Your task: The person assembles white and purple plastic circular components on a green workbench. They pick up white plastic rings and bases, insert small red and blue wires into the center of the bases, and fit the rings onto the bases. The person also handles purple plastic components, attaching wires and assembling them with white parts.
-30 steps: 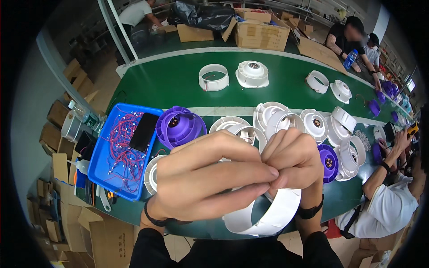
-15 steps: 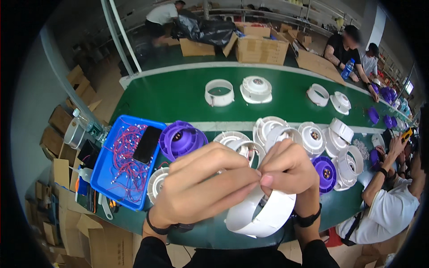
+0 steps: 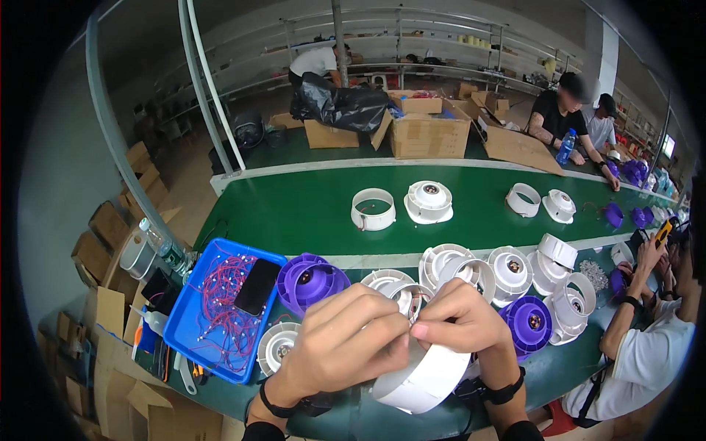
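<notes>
A white plastic ring [image 3: 426, 382] hangs tilted below my fingers, close to the table's near edge. My right hand [image 3: 463, 316] is closed with its thumb pressed near the upper rim of that ring. Beside it, my left hand [image 3: 349, 338] is closed in a pinch, its fingertips meeting the right ones. A thin wire [image 3: 418, 300] loops up out of the fingertips; its ends are hidden. Just beyond stand white round housings [image 3: 510, 270] and white rings [image 3: 573, 302]. Purple housings [image 3: 310, 283] flank my hands on both sides.
At left lies a blue tray [image 3: 193, 351] with red-and-purple wires [image 3: 224, 305] and a black phone [image 3: 257, 287]. Tools [image 3: 184, 375] lie beside it. A green conveyor belt [image 3: 309, 213] beyond carries more white parts. Cardboard boxes [image 3: 430, 138] stand behind; co-workers [image 3: 632, 353] are at right.
The view has tilted up, so more of the background shows and the table sits lower. My hands stay together over the ring, and the wire loop above the fingertips shows more clearly.
</notes>
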A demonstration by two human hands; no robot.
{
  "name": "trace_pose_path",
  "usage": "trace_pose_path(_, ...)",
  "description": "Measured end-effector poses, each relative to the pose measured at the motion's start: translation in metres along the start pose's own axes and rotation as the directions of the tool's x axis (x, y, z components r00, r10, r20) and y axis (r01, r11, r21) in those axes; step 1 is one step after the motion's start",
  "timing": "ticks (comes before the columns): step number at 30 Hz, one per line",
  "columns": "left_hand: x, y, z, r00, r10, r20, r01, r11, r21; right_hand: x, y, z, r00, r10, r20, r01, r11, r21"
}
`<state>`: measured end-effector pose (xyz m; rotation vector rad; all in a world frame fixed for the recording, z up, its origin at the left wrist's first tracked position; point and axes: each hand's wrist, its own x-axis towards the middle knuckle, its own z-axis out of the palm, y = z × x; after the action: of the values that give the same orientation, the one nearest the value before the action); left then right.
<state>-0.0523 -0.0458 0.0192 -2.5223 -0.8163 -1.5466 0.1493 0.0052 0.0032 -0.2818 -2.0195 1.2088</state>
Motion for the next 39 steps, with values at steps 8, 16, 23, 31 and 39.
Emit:
trace_pose_path(8, 0.001, -0.002, 0.003, 0.999, -0.009, -0.048, 0.004, 0.995, -0.103, -0.001, -0.003, -0.003, 0.991, 0.137, -0.009, -0.136, 0.989, 0.067)
trace_pose_path(16, 0.001, -0.003, 0.003, 0.998, -0.022, -0.066, 0.006, 0.970, -0.243, -0.002, 0.001, -0.005, 0.991, 0.120, 0.055, -0.124, 0.989, 0.083)
trace_pose_path(23, 0.001, -0.005, 0.001, 0.999, -0.038, -0.026, 0.028, 0.949, -0.313, -0.001, 0.003, -0.005, 0.993, 0.099, 0.071, -0.106, 0.989, 0.103)
trace_pose_path(31, 0.003, -0.009, -0.005, 0.996, 0.015, 0.092, 0.027, 0.896, -0.444, -0.003, 0.005, -0.007, 0.980, 0.055, 0.189, -0.069, 0.995, 0.069)
trace_pose_path(39, 0.000, -0.004, -0.004, 0.996, 0.012, 0.086, 0.026, 0.906, -0.423, -0.001, 0.006, -0.002, 0.988, 0.044, 0.149, -0.052, 0.997, 0.050)
